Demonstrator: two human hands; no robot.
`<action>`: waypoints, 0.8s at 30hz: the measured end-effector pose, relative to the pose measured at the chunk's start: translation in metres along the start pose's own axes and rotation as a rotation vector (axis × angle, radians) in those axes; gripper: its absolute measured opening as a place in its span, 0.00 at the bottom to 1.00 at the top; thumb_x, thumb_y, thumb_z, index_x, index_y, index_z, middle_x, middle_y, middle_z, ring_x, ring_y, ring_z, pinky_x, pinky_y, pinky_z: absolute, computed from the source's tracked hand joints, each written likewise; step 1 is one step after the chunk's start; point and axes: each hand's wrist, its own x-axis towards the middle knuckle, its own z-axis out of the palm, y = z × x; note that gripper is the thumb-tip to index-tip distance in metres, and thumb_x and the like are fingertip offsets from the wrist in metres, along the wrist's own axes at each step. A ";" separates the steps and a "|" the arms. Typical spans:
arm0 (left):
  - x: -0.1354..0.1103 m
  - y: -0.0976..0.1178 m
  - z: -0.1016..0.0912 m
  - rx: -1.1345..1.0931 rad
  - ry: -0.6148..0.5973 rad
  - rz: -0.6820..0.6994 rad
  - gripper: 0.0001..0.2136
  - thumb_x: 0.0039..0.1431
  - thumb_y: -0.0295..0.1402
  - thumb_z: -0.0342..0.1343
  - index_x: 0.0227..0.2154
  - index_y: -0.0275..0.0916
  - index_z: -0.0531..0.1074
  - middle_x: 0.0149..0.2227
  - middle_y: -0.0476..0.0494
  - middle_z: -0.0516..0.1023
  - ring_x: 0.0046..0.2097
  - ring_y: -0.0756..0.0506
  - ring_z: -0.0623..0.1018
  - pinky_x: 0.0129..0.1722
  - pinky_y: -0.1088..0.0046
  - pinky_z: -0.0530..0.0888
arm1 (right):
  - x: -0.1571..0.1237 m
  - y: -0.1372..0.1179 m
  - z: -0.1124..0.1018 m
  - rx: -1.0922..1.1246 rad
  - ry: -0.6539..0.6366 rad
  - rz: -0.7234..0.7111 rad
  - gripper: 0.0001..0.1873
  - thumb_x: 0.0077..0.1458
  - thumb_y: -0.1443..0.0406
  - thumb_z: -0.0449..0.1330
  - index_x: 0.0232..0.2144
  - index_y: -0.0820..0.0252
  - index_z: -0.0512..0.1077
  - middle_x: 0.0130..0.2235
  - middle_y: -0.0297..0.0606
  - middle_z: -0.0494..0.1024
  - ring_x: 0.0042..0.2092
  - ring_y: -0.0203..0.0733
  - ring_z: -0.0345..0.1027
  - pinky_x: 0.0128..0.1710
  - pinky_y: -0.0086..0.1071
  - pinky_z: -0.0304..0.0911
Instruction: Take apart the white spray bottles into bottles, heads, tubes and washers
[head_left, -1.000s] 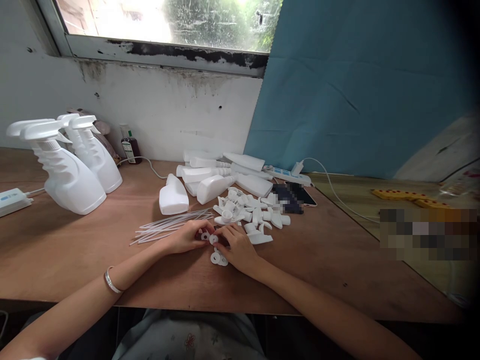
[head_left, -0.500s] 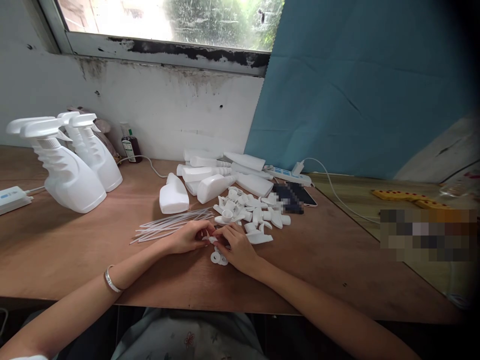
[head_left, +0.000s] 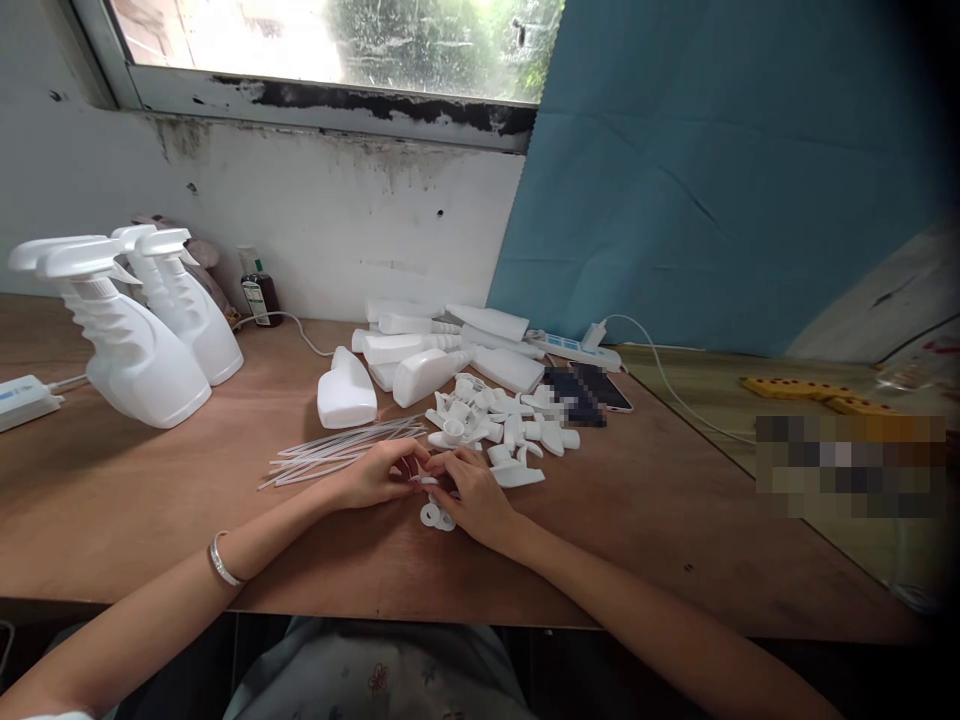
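Observation:
My left hand (head_left: pixel 390 474) and my right hand (head_left: pixel 471 490) meet fingertip to fingertip at the middle of the table. Between them they pinch a small white plastic part (head_left: pixel 428 481), mostly covered by the fingers, so its exact kind is unclear. Just below lie a few white rings (head_left: pixel 430 514), partly hidden by my right hand. Thin translucent tubes (head_left: pixel 322 452) lie beside my left hand. Beyond my right hand is a heap of white spray trigger heads (head_left: pixel 480 410).
White empty-looking bottles (head_left: pixel 427 375) lie piled behind the trigger heads. Assembled spray bottles (head_left: pixel 150 370) stand at the left, near a dark bottle (head_left: pixel 260 298). A power strip (head_left: pixel 574 350) and a phone (head_left: pixel 604 388) lie at the back right of the wooden table (head_left: pixel 315 560).
The small white part between my fingers has turned slightly and now looks flatter. Both hands stay in nearly the same place.

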 end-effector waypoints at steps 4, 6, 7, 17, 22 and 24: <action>0.000 0.004 0.000 -0.069 -0.006 -0.014 0.13 0.52 0.38 0.56 0.38 0.36 0.65 0.32 0.48 0.69 0.33 0.51 0.70 0.32 0.76 0.71 | -0.001 0.001 0.000 0.029 0.035 -0.025 0.05 0.52 0.68 0.58 0.33 0.59 0.66 0.34 0.37 0.75 0.37 0.44 0.64 0.39 0.38 0.60; 0.000 0.006 0.000 -0.132 -0.014 -0.022 0.14 0.52 0.38 0.57 0.38 0.36 0.65 0.32 0.48 0.69 0.34 0.50 0.71 0.32 0.76 0.71 | -0.001 0.000 0.000 0.043 0.041 -0.043 0.03 0.53 0.67 0.57 0.33 0.59 0.66 0.33 0.37 0.75 0.37 0.43 0.64 0.39 0.37 0.61; 0.000 0.007 0.000 -0.159 -0.021 -0.024 0.14 0.52 0.38 0.57 0.38 0.36 0.65 0.32 0.48 0.69 0.34 0.50 0.71 0.33 0.75 0.71 | -0.001 0.000 0.000 0.050 0.040 -0.053 0.03 0.53 0.67 0.57 0.33 0.59 0.66 0.33 0.37 0.75 0.37 0.43 0.64 0.39 0.37 0.61; 0.000 0.004 -0.001 -0.119 -0.063 0.017 0.16 0.49 0.31 0.59 0.41 0.36 0.64 0.35 0.46 0.69 0.35 0.49 0.70 0.35 0.73 0.70 | -0.001 0.000 0.000 0.055 -0.049 -0.060 0.10 0.51 0.68 0.59 0.37 0.61 0.65 0.35 0.39 0.73 0.38 0.43 0.64 0.37 0.36 0.63; 0.001 0.003 -0.001 -0.112 -0.050 0.012 0.17 0.48 0.33 0.59 0.40 0.37 0.63 0.31 0.49 0.67 0.31 0.51 0.68 0.28 0.76 0.68 | -0.001 0.002 0.001 0.056 -0.093 -0.087 0.10 0.51 0.69 0.58 0.38 0.59 0.65 0.37 0.38 0.74 0.38 0.44 0.64 0.39 0.37 0.63; 0.000 0.003 -0.001 -0.117 -0.058 -0.002 0.17 0.47 0.34 0.60 0.40 0.38 0.64 0.30 0.50 0.66 0.30 0.51 0.68 0.27 0.77 0.68 | -0.001 0.002 0.001 0.064 -0.104 -0.108 0.10 0.52 0.69 0.58 0.39 0.59 0.64 0.38 0.37 0.75 0.39 0.44 0.65 0.40 0.38 0.62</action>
